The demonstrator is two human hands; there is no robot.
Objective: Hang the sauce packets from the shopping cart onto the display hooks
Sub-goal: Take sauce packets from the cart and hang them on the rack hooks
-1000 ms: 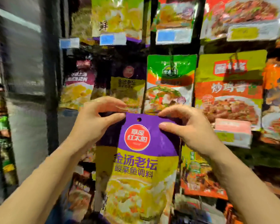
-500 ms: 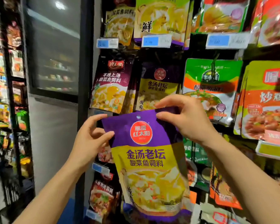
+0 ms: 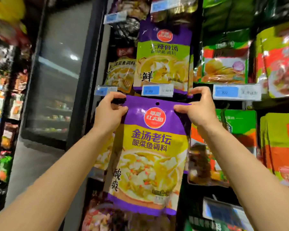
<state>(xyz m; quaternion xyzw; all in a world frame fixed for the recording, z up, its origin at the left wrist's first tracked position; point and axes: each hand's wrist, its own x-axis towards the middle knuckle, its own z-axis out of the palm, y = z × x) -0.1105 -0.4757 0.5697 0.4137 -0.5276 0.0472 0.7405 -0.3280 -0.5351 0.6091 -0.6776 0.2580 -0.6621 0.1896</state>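
Two hands pinch one purple-and-yellow sauce packet [image 3: 150, 147] by its top corners: left hand [image 3: 109, 112] at 10 o'clock, right hand [image 3: 198, 107] at 2. At 12, a price tag [image 3: 157, 90]; at 9, a glass-doored cooler [image 3: 57, 72].

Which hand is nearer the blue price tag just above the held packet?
Right. The right hand pinches the packet's top corner just right of the price tag; the left hand grips the opposite corner, farther left and below it.
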